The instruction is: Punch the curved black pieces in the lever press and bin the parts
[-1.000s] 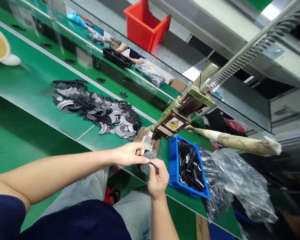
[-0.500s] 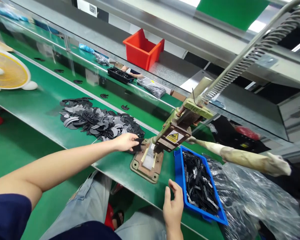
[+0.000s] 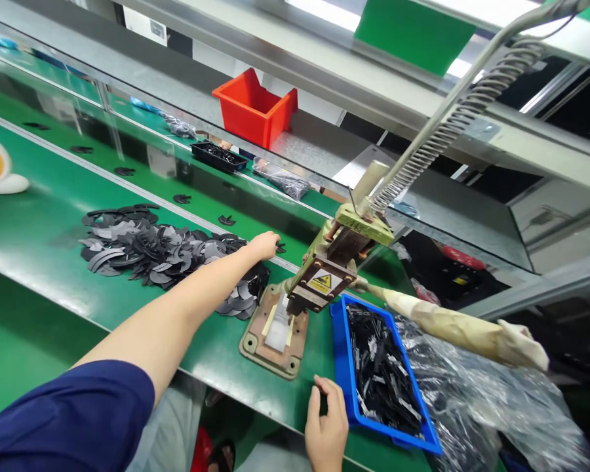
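A heap of flat, curved grey-and-black pieces (image 3: 145, 252) lies left of my left hand (image 3: 264, 246); its fingers curl at a curved black piece (image 3: 281, 248) on the green belt (image 3: 204, 209), gripping or not I cannot tell. Right of it stands a green-brown metal press (image 3: 319, 285). Smooth green tabletop (image 3: 318, 357) separates that from my open right hand (image 3: 327, 423), beside the blue plastic bin (image 3: 343, 367).

White light from overhead lamps (image 3: 324, 13) glints off crumpled plastic (image 3: 501, 387), leaving the right edge dim.
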Action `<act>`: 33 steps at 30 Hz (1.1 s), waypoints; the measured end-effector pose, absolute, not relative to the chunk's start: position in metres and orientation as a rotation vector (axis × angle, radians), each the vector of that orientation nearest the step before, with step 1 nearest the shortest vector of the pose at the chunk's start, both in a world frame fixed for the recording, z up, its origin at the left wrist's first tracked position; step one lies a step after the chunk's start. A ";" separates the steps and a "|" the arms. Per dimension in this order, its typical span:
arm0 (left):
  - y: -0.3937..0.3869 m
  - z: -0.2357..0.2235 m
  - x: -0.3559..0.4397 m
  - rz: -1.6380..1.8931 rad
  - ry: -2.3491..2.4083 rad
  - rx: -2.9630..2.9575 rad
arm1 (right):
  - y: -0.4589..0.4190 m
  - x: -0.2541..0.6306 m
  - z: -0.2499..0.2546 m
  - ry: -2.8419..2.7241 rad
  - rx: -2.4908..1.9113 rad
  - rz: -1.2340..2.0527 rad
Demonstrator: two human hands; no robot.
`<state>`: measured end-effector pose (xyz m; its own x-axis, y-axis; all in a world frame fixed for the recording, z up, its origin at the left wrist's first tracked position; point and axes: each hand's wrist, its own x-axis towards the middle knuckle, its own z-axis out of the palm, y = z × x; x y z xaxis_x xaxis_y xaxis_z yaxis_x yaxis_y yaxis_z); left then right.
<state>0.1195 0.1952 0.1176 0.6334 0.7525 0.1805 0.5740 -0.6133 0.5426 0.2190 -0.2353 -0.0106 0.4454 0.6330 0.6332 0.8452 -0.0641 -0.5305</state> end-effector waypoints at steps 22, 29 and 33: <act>-0.014 -0.026 -0.069 0.800 0.808 2.225 | -0.331 0.338 0.087 -0.961 -2.416 -0.350; -0.018 -0.024 -0.068 0.816 0.726 2.321 | -0.332 0.364 0.085 -1.029 -2.750 -0.191; -0.019 -0.023 -0.067 0.817 0.706 2.326 | -0.323 0.358 0.085 -1.054 -2.823 -0.164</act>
<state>-0.0669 -0.0193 -0.0231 0.6744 0.6326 0.3807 0.2851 -0.6988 0.6561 0.3580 -0.3231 0.0854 0.7513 0.6441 0.1440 0.6574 -0.7495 -0.0776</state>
